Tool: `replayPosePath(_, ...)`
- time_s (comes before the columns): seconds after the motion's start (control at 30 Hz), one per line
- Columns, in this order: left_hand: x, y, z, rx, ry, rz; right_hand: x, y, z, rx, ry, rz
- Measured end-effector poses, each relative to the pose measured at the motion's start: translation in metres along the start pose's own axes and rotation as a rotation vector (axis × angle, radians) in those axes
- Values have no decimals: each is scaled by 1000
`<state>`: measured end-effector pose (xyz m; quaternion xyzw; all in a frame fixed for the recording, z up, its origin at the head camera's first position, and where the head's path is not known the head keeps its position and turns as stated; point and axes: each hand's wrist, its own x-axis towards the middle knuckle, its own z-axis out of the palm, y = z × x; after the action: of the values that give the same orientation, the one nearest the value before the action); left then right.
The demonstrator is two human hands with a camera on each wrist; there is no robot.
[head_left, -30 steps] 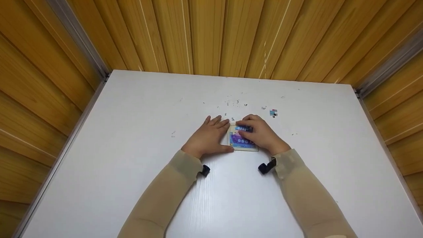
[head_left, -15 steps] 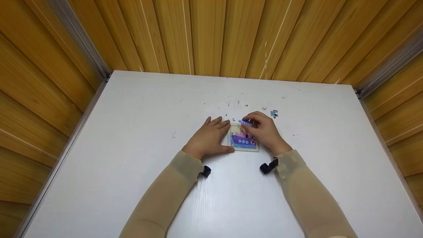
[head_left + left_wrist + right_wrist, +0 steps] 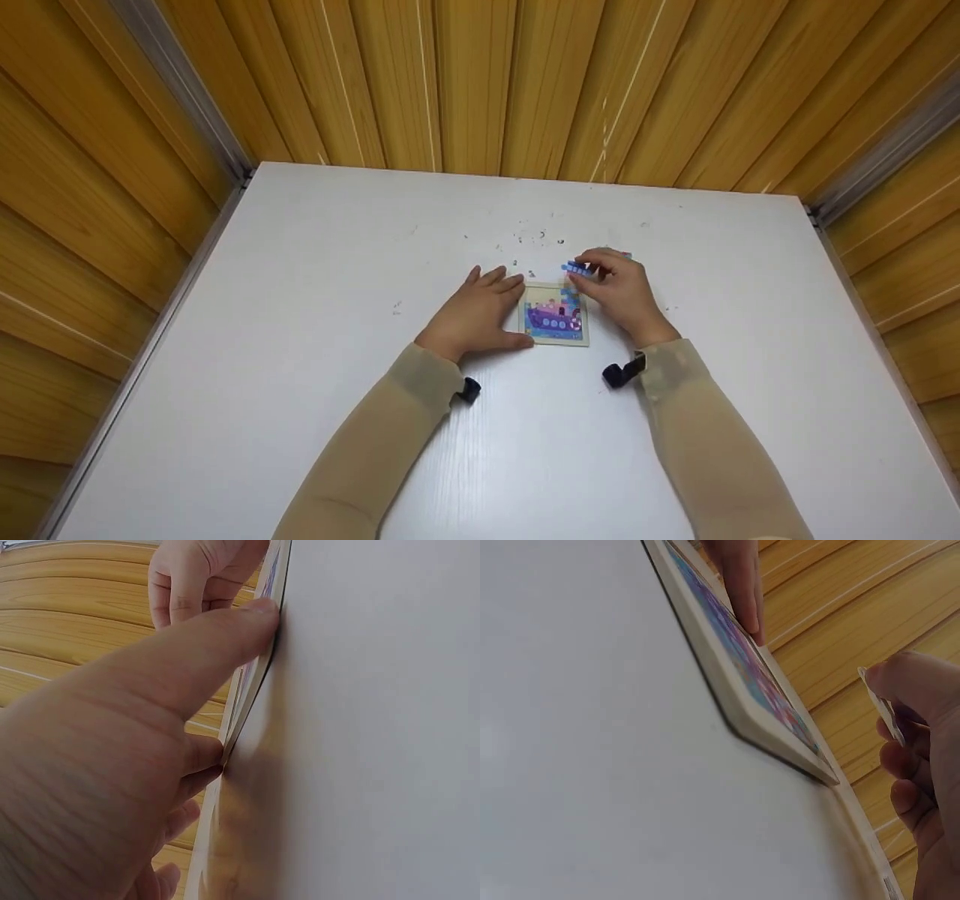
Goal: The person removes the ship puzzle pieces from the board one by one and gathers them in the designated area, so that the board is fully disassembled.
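Observation:
A small jigsaw puzzle tray [image 3: 561,343] with a pale rim lies on the white table, its picture showing a purple ship on blue water. Bare pale backing shows at its upper left. My left hand [image 3: 474,316] lies spread along the tray's left side, its thumb on the near left corner and its fingertips by the far left one. Between thumb and fingers, my right hand [image 3: 621,292] pinches a blue puzzle piece [image 3: 576,268] just beyond the tray's far right corner. In the right wrist view this puzzle piece [image 3: 882,706] appears edge-on, held up off the tray.
Another puzzle piece [image 3: 627,256] is mostly hidden behind the right hand. Small dark marks [image 3: 541,235] dot the white table [image 3: 337,247] beyond the tray. Yellow wood-look panels [image 3: 465,82] stand behind the table and on both sides.
My right hand has lifted the blue puzzle piece off the tray and carried it away to the far right. More of the tray's picture now shows. The left hand has stayed in place.

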<state>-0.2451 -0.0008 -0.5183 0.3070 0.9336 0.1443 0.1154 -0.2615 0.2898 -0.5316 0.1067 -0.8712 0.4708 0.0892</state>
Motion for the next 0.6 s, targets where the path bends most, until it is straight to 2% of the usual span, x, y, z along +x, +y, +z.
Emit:
replayPosePath(0.4, 0, -1, 0, -5, 8, 18, 3, 9, -29, -1, 98, 105)
replayPosePath(0.6, 1, -1, 2, -2, 2, 5, 7, 14, -52, -25, 95, 144)
